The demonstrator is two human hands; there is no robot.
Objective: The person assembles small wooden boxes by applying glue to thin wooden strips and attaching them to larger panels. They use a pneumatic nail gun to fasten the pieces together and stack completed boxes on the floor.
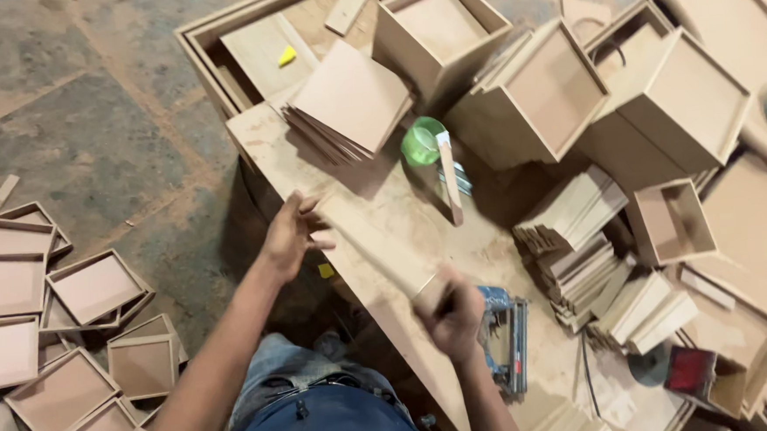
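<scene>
Wooden strip (376, 242) lies slantwise across worktop (383, 215) at centre, right hand (448, 313) clenched on its 5 o'clock end, left hand (295, 233) spread loose at its 10 o'clock end. Finished shallow trays (57, 337) piled on floor at 8 o'clock; uncut-looking panel stack (351, 99) at 12 o'clock, nail gun (505, 336) just beside right hand. Judged mid-batch.

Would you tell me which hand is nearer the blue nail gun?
Right. The right hand is just beside the blue nail gun; the left hand is farther, across the board.
</scene>
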